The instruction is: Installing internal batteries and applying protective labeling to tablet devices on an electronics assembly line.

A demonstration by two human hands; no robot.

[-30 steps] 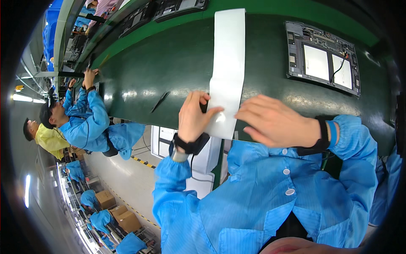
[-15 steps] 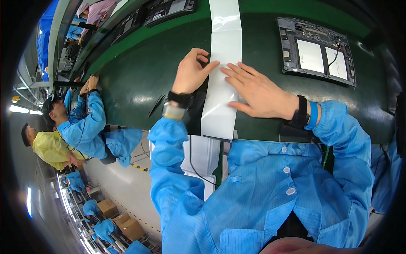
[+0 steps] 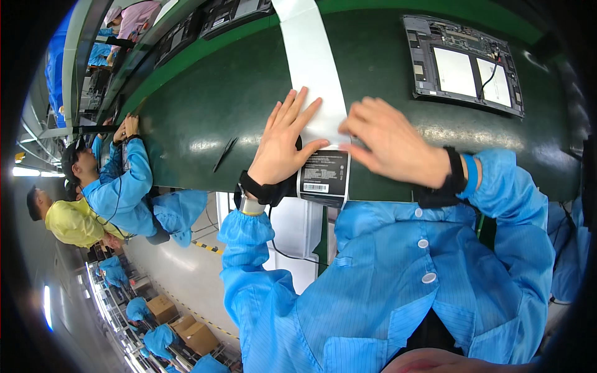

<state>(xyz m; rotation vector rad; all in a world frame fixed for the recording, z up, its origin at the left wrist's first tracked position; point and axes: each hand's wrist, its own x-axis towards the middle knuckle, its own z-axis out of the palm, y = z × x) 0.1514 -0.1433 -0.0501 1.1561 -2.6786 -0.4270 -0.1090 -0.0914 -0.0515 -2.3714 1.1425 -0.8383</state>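
One white strip (image 3: 314, 68), long, flat and smooth, runs across the dark green belt (image 3: 186, 118) toward the person. One black label (image 3: 323, 177) with white print lies at the strip's near end, at the belt's edge. Two hands press on the strip just above the label: the left hand (image 3: 283, 146) lies flat with fingers spread, its thumb touching the label's top edge; the right hand (image 3: 388, 143) rests palm down, fingers bent onto the strip. Neither hand grasps anything. One open grey tablet (image 3: 466, 65), rectangular with two pale panels, lies on the belt right of the strip. One thin black tool (image 3: 224, 154) lies left of it.
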